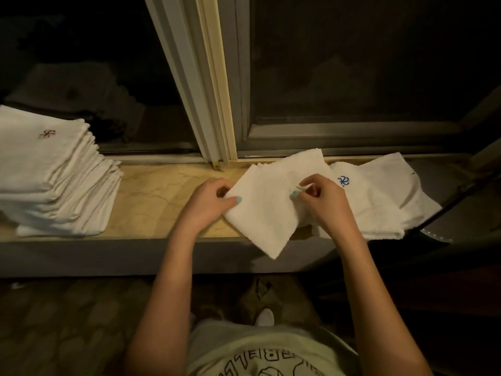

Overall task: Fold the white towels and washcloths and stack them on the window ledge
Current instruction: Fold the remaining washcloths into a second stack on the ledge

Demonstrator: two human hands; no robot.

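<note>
1 tall stack [54, 180] lies folded on the ledge [157, 196]. Left hand [214, 202] and right hand [320, 199] pinch a washcloth [271, 213] mid-fold; a pile [379, 202] seemingly remains.

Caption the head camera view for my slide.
Left hand and right hand pinch a white terry washcloth at the beige stone window ledge, tall folded white towel stack at left.

The person wears a pale black-lettered T-shirt [252, 346] and turquoise nail polish [239, 199]
</note>
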